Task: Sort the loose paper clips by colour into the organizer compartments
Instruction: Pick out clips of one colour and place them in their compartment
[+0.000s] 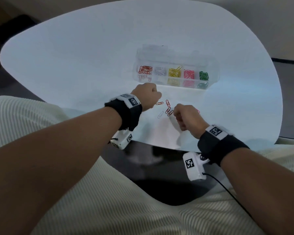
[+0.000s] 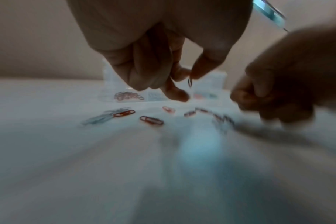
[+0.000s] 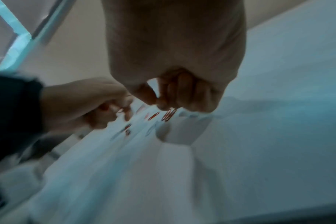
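Observation:
The clear organizer holds red, white, yellow, pink and green clips in separate compartments. Several loose red paper clips and a white clip lie on the white table between my hands. My left hand hovers over them, and its thumb and forefinger pinch one small reddish paper clip that hangs down. My right hand is curled, thumb and forefinger tips together just over two red clips. Blur hides whether it touches them. A pink clip peeks out behind the right hand.
The white table has a rounded edge close to my lap. The organizer's open lid stands behind the compartments. A red clip and pale clips lie left of the pile in the left wrist view.

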Motion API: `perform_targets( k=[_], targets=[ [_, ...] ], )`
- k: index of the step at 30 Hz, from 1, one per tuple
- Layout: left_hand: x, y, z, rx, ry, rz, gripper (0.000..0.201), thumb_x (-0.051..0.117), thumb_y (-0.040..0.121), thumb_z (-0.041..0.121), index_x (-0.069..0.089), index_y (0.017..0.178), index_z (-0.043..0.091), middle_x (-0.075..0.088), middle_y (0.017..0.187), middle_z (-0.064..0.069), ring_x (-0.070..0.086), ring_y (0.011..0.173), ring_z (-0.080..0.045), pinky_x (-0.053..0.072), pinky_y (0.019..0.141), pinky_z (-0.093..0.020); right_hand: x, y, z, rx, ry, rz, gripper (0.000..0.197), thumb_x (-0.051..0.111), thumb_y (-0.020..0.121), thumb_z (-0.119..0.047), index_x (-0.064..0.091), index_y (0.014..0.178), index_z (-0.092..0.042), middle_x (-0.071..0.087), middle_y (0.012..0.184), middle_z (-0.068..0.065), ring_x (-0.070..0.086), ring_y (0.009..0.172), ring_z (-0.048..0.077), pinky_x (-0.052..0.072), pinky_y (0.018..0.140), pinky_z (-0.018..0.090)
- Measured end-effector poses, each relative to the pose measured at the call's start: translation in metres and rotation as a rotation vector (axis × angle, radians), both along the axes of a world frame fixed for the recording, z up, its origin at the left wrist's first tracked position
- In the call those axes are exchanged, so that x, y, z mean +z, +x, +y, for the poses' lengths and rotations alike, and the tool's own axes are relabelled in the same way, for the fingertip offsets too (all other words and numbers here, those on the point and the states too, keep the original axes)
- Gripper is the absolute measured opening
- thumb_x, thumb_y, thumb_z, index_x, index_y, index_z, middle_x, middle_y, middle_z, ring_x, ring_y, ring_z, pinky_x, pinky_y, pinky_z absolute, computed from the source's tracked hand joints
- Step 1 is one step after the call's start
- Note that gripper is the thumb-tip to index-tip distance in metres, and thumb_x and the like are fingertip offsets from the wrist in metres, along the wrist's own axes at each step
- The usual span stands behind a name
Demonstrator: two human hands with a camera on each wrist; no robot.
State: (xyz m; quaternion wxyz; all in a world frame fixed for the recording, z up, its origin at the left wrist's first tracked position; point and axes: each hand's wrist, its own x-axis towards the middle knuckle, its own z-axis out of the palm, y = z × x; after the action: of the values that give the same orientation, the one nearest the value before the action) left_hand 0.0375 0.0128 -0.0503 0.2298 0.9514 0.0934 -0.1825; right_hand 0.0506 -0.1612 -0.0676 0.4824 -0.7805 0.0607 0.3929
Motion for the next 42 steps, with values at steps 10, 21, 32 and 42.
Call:
perform_targets(
  k=[10, 21, 32, 42],
  targets=[
    [-0.012, 0.016, 0.000, 0.025, -0.124, 0.089, 0.020, 0.044, 0.089, 0.008, 0.057, 0.074, 0.009, 0.059, 0.078, -0.007, 0.054, 0.069, -0.023, 0.044, 0.060, -0.029, 0.007, 0.033, 0.000, -0.280, 0.343, 0.160, 0.033, 0.034, 0.084, -0.010, 0.057, 0.060, -0.007, 0.041, 0.052, 0.004, 0.029, 0.049, 0.019, 0.021, 0.047, 0.025],
    [-0.023, 0.006, -0.007, -0.171, 0.189, 0.079, 0.021, 0.052, 0.086, 0.030, 0.061, 0.098, 0.015, 0.065, 0.095, -0.006, 0.057, 0.079, -0.027, 0.042, 0.069, -0.030, -0.007, 0.045, 0.031, 0.434, -0.608, -0.515, 0.012, 0.075, 0.073, -0.033, 0.075, 0.078, -0.022, 0.071, 0.078, -0.002, 0.066, 0.073, 0.019, 0.050, 0.062, 0.026],
    [-0.006, 0.008, 0.000, 0.307, -0.386, 0.171, 0.023, 0.037, 0.089, 0.006, 0.058, 0.081, 0.004, 0.059, 0.075, -0.015, 0.051, 0.065, -0.030, 0.041, 0.055, -0.032, -0.001, 0.036, -0.003, -0.163, 0.238, 0.222, 0.027, 0.038, 0.084, -0.017, 0.029, 0.059, -0.018, 0.026, 0.057, 0.002, 0.015, 0.044, 0.015, 0.013, 0.041, 0.022],
    [0.010, 0.022, -0.014, 0.478, -0.711, 0.137, 0.031, 0.042, 0.082, 0.019, 0.041, 0.052, 0.015, 0.037, 0.051, -0.002, 0.024, 0.042, -0.017, 0.017, 0.044, -0.019, -0.006, 0.023, -0.010, 0.242, -0.232, -0.412, 0.021, 0.073, 0.080, -0.033, 0.066, 0.066, -0.020, 0.046, 0.043, -0.015, 0.041, 0.044, 0.004, 0.030, 0.046, 0.018]
  ],
)
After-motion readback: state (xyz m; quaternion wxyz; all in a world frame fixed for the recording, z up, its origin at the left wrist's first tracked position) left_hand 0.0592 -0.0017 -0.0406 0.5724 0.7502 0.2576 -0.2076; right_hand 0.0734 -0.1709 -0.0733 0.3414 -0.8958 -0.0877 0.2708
